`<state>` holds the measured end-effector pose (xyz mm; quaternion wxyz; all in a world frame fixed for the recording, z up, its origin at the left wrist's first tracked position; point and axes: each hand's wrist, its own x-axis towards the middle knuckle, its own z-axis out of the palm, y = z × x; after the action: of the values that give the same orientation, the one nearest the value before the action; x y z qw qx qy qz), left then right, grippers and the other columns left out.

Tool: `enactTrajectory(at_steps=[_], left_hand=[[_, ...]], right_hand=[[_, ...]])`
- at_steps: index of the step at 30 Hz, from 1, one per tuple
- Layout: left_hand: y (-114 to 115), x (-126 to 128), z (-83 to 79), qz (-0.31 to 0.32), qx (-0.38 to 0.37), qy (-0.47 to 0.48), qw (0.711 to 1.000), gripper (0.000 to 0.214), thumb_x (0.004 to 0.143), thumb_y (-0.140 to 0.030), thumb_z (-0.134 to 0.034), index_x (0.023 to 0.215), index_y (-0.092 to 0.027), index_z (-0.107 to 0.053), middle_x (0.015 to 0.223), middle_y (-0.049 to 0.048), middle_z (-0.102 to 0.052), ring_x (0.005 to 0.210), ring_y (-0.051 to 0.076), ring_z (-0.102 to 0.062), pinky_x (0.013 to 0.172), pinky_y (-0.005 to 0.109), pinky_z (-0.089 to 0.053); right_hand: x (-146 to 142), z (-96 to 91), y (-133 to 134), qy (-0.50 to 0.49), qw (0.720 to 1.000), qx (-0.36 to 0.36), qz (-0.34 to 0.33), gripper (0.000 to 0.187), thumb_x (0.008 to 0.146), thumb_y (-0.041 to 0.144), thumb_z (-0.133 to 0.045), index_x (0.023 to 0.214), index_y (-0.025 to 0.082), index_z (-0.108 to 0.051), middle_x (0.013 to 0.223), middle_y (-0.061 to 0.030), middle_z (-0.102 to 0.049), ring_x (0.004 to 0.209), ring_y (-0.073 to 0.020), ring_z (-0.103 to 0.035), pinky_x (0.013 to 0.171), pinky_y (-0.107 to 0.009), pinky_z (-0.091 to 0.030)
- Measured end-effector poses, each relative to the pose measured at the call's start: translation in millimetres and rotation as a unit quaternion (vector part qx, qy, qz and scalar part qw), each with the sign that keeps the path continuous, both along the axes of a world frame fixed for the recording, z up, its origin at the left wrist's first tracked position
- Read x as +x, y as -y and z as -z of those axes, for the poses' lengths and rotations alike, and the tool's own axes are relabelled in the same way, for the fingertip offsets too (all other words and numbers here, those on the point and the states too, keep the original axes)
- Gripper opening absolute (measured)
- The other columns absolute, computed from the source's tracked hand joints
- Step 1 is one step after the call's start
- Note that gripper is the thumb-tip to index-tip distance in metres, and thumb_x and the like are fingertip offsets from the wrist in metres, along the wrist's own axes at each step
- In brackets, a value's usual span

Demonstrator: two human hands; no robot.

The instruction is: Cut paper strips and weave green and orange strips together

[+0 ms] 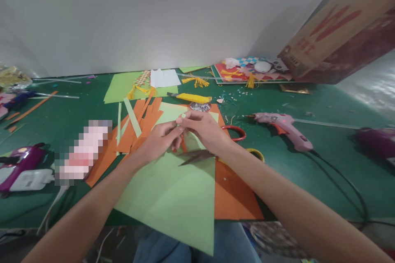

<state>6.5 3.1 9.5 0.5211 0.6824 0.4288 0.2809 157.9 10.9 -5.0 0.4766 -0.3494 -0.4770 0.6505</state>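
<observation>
My left hand (160,139) and my right hand (205,129) meet above a large light green paper sheet (173,193). Both pinch a narrow orange paper strip (183,144) that hangs down between the fingertips. Under my right wrist lie scissors (212,152) with a red handle loop and a yellow one. An orange sheet (231,193) lies beneath the green one. Cut orange and green strips (135,127) fan out just left of my left hand.
A yellow utility knife (191,98) and a small tape roll (200,107) lie behind my hands. A pink glue gun (284,127) with its black cord is on the right. A cardboard box (339,37) leans at back right. Finished paper crafts (249,70) sit by the wall. Purple devices flank both table ends.
</observation>
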Motion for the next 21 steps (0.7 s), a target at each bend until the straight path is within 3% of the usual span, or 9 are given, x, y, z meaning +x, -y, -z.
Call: enactTrajectory(at_steps=[21], left_hand=[[0.5,-2.4,1.3,-0.013,0.016,-0.016,1.000,0.036,0.091,-0.046,-0.045,0.072,-0.016,-0.054,0.053,-0.0033,-0.052,0.047,0.008,-0.050,0.048,0.020,-0.039]], right_hand=[[3.8,-7.9,-1.4,0.022,0.999,0.025,0.011,0.021,0.065,0.034,-0.076,0.058,0.018,-0.063,0.057,0.0035,-0.056,0.057,-0.0090,-0.048,0.062,-0.028,-0.037]])
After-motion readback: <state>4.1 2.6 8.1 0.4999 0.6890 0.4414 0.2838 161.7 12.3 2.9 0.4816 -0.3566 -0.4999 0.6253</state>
